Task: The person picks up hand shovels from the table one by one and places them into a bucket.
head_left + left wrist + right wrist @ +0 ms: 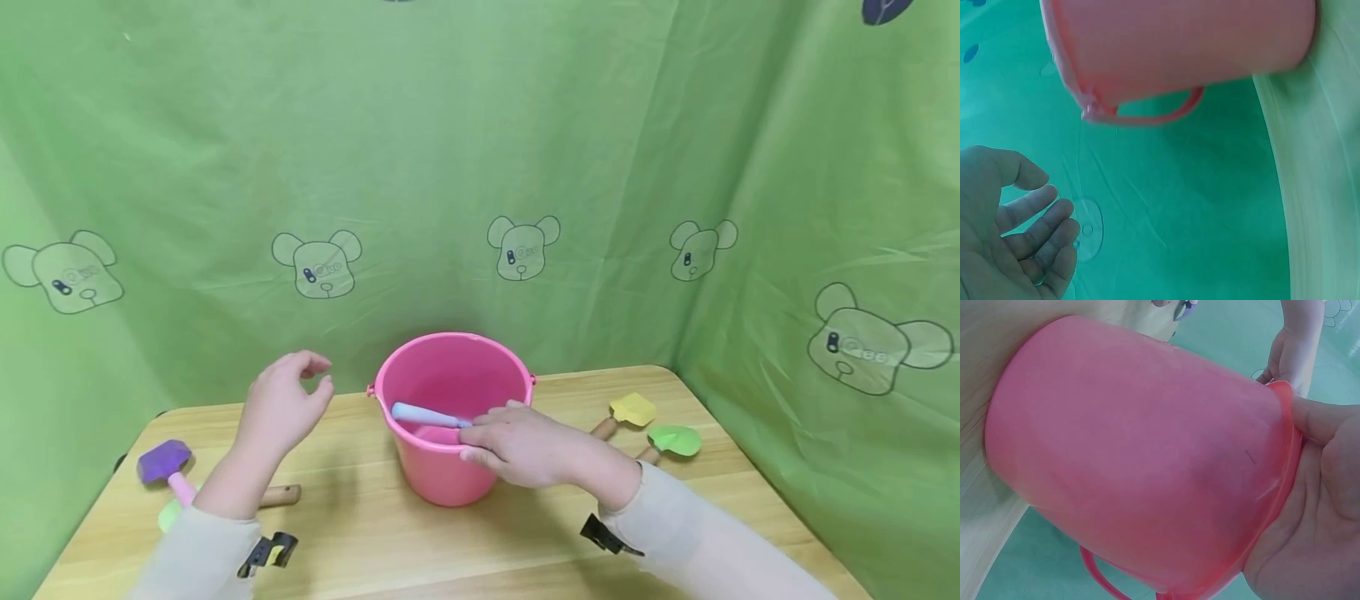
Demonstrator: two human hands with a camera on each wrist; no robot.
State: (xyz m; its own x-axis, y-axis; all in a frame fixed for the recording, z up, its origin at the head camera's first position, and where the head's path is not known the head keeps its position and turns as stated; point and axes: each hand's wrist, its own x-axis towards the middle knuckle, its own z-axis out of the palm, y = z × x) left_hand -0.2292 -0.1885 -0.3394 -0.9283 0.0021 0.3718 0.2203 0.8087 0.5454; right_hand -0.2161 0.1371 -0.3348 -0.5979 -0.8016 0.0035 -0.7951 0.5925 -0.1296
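Observation:
A pink bucket (442,479) stands upright in the middle of the wooden table. Over its front right rim lies my right hand (528,446), gripping the rim with the palm against the outside; the right wrist view shows this palm (1335,500) while the far fingertips are hidden. Inside the bucket is a tool with a light blue handle (423,415); its other end disappears beneath my right fingers. My left hand (285,404) hovers left of the bucket, apart from it. Its fingers curve loosely around nothing, as the left wrist view (1004,231) also shows.
At the table's left lie a purple shovel (163,462) with a pink handle, a light green piece (170,515) and a wooden handle (281,495), partly behind my left arm. Yellow (633,408) and green (675,440) small shovels lie at the right. Green curtains surround the table.

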